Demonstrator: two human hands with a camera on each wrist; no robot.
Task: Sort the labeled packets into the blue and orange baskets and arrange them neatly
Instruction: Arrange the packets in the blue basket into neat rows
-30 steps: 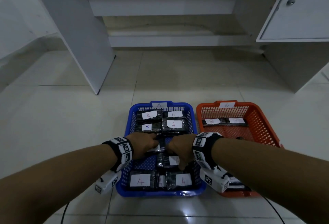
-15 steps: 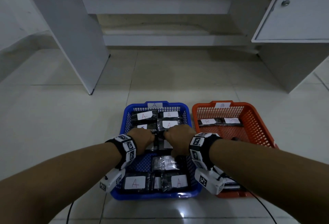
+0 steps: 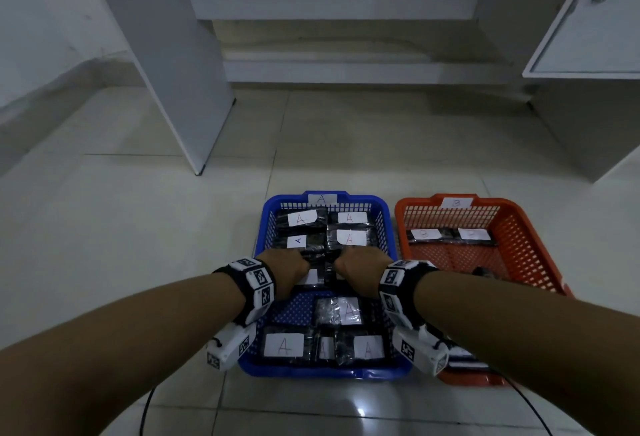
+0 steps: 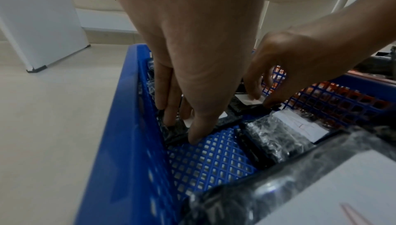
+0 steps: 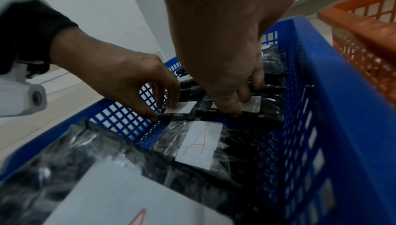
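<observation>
The blue basket (image 3: 263,228) on the floor holds several black packets with white "A" labels (image 3: 301,219). The orange basket (image 3: 519,231) beside it holds two "B" packets (image 3: 450,235) at its far end. Both hands are inside the blue basket's middle. My left hand (image 4: 182,125) pinches one A packet (image 4: 171,132), fingers on top and thumb at its near edge. My right hand (image 5: 244,98) pinches the neighbouring A packet (image 5: 255,105) the same way. A loose A packet (image 3: 341,311) lies just behind the hands. More A packets (image 3: 284,345) line the near wall.
A white furniture panel (image 3: 180,89) stands on the tiled floor at the far left. A white cabinet (image 3: 588,55) stands at the far right. Bare blue mesh (image 4: 210,161) shows in the basket near my left hand. More packets (image 3: 464,359) lie at the orange basket's near end.
Both hands slid a little farther into the blue basket with their packets, toward the back rows. The loose A packet behind my right hand is now uncovered.
</observation>
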